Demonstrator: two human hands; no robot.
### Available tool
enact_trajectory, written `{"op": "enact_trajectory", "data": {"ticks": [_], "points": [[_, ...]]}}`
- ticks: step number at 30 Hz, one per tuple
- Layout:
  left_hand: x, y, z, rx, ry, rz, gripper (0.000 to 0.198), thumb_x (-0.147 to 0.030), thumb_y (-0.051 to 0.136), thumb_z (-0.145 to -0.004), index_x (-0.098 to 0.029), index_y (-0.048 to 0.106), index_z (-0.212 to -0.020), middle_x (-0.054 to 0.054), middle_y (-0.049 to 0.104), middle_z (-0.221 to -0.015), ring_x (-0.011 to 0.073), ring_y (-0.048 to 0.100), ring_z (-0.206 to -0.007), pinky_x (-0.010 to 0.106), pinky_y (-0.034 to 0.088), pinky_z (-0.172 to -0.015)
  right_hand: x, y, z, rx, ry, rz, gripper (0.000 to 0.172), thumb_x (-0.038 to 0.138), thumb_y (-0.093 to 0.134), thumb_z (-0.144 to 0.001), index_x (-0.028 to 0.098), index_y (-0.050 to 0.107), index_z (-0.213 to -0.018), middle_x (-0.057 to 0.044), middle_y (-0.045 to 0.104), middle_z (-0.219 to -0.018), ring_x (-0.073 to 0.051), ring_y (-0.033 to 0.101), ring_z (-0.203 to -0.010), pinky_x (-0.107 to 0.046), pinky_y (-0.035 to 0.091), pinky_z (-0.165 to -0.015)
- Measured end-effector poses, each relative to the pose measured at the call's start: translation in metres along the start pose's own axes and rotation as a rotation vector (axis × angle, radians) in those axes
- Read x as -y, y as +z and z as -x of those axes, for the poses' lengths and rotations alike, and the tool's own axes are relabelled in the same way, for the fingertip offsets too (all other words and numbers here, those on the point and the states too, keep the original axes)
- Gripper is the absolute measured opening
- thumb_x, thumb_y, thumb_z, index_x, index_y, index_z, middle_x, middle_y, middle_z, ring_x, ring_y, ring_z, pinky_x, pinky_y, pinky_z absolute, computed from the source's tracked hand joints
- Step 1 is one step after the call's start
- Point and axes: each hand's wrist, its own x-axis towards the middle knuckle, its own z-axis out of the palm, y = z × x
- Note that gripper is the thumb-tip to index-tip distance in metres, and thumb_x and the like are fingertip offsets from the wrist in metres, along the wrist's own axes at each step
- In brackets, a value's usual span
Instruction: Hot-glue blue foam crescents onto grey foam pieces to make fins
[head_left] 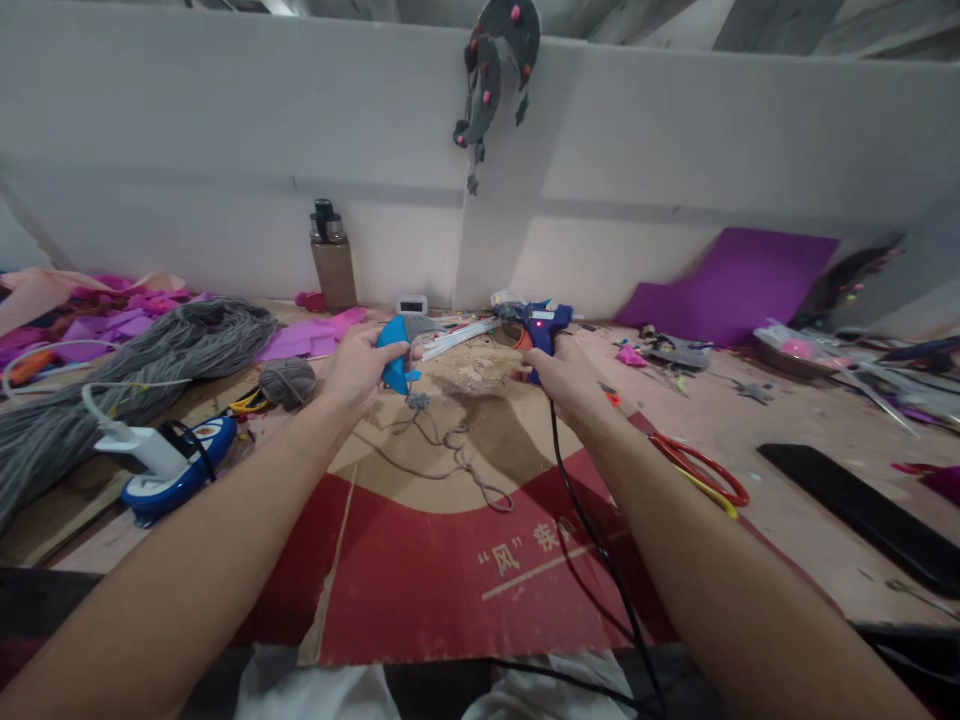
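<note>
Pinched in my left hand (pixel 360 368) is a blue felt piece (pixel 394 352) with some grey showing beside it. Grey yarn (pixel 450 445) trails from below it in loose loops over the cardboard (pixel 405 600). My right hand (pixel 556 372) is wrapped round the handle of a dark blue hot glue gun (pixel 546 325), whose small red light is lit. From its handle a black cord (pixel 581 490) runs down toward my lap. The nozzle points left, near an orange ring-shaped thing (pixel 520 340). The two hands are apart, both above the cardboard.
Left lie a grey yarn hank (pixel 195 345), a yarn ball (pixel 288 383) and a blue power strip (pixel 187 480) with a white plug. Right are red-handled scissors (pixel 705 470), a black phone-like slab (pixel 862 515) and a purple sheet (pixel 739 285). A brown bottle (pixel 334 270) stands behind.
</note>
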Motion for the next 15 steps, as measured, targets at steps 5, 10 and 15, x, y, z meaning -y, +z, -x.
{"op": "enact_trajectory", "data": {"ticks": [5,10,15], "points": [[0.005,-0.001,-0.002,-0.026,-0.010,-0.010,0.017,-0.009,0.069,-0.066,-0.015,0.062,-0.081,0.003,0.069,-0.065,0.0152,0.066,-0.055,0.025,0.054,-0.053,0.027,0.010,0.030,0.175,-0.248,-0.312,0.022,0.023,0.053,-0.079,0.020,0.049,-0.100,0.000,0.060,-0.087,-0.010,0.056,-0.062,-0.028,0.053,-0.059],[0.009,-0.005,-0.003,0.005,0.072,-0.112,0.018,-0.016,0.072,-0.064,-0.013,0.063,-0.079,0.005,0.070,-0.068,0.0137,0.064,-0.052,0.022,0.051,-0.049,0.039,0.013,0.051,0.221,-0.370,-0.075,0.018,0.029,0.051,-0.087,0.019,0.049,-0.101,-0.003,0.060,-0.080,-0.013,0.054,-0.059,-0.032,0.050,-0.059],[0.011,-0.004,-0.002,0.010,0.080,-0.123,0.021,-0.017,0.071,-0.063,-0.014,0.062,-0.082,0.003,0.069,-0.069,0.0146,0.066,-0.055,0.022,0.052,-0.049,0.035,0.016,0.054,0.142,-0.471,0.207,0.024,0.032,0.050,-0.090,0.020,0.052,-0.110,-0.010,0.065,-0.095,-0.023,0.062,-0.081,-0.038,0.050,-0.074]]}}
